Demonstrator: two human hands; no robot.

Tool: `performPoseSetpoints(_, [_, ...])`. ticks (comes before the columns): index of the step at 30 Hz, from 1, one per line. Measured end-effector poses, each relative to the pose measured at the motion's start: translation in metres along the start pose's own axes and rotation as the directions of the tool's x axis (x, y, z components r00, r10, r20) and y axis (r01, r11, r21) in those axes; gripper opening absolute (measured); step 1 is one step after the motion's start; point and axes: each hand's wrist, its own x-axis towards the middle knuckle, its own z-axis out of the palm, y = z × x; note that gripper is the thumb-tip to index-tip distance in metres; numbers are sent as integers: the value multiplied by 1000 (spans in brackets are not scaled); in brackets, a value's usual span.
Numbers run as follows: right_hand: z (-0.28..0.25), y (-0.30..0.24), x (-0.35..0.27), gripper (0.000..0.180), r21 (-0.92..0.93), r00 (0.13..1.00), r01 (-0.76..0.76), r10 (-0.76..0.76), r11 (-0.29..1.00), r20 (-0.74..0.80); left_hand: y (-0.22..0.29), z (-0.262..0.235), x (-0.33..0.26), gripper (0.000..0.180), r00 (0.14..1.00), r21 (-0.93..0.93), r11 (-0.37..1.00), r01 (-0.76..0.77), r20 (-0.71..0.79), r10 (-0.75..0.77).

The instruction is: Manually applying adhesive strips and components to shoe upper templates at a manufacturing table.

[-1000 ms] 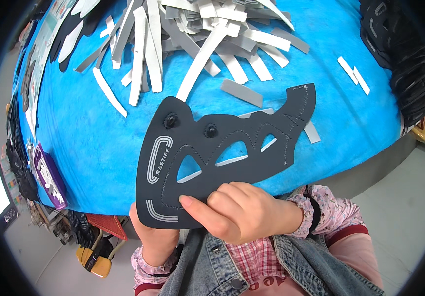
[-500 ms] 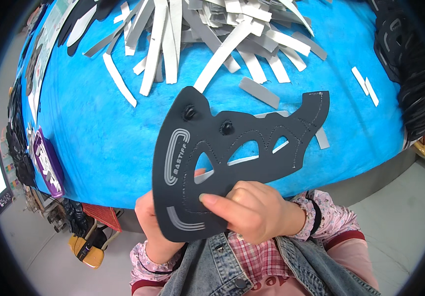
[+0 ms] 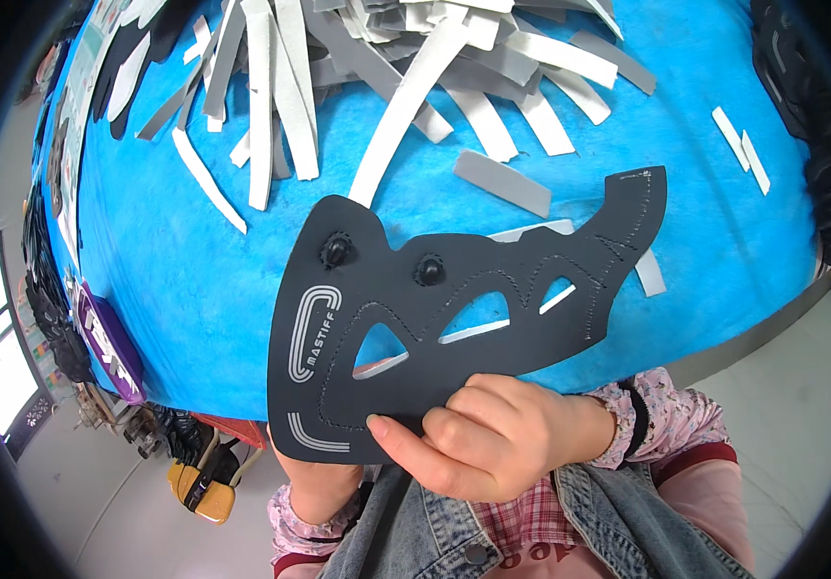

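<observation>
A flat black cut-out piece point(image 3: 454, 318), shaped like a curved panel with a pointed horn at its far right, is held up in the air above the near edge of the blue worktop point(image 3: 193, 289). The right hand point(image 3: 478, 444) has its grip closed on the lower edge of the piece, thumb across the front face and fingers curled beneath. The left hand point(image 3: 314, 487) sits just left of and below that grip, mostly hidden behind the piece; it seems to support the lower left corner from the back, though how its fingers close cannot be told. Above the grip the piece already carries stitched dotted lines, three open windows, two round black studs point(image 3: 336, 251) near its upper left, and white curved markings on its left side, so it looks a worked piece being looked over rather than a blank. Nothing is being attached to it at this moment, and no tool is in either hand. Beyond the piece, well apart from the grip, a loose heap of white and grey strips point(image 3: 406, 87) lies spread over the worktop, unsorted, with two small white strips point(image 3: 742, 150) off to the far right. Dark stacked pieces point(image 3: 821, 145) line the right rim of the worktop, and more dark pieces point(image 3: 49, 299) hang at the left.
</observation>
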Motion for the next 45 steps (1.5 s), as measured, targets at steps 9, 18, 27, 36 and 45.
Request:
performPoseSetpoints(9, [4,-3,3,39,-84,1000,-30,30,996,2,-4,-2,-9,36,999,-40,999,21,-43,-22])
performPoseSetpoints(18, [2,-2,5,42,-50,999,-38,39,998,7,-6,-6,-15,37,995,-77,997,32,-91,-39])
performPoseSetpoints(27, [2,-1,5,44,-25,999,-44,44,999,12,-8,-4,-16,38,989,-120,992,37,-140,-53])
performPoseSetpoints(36, [1,0,4,44,-33,999,-30,31,999,13,-9,4,-4,39,978,-163,986,39,-198,-71])
performPoseSetpoints(45, [2,-1,3,43,-41,999,-49,49,998,10,-14,-3,-17,40,977,-171,985,24,-205,-60])
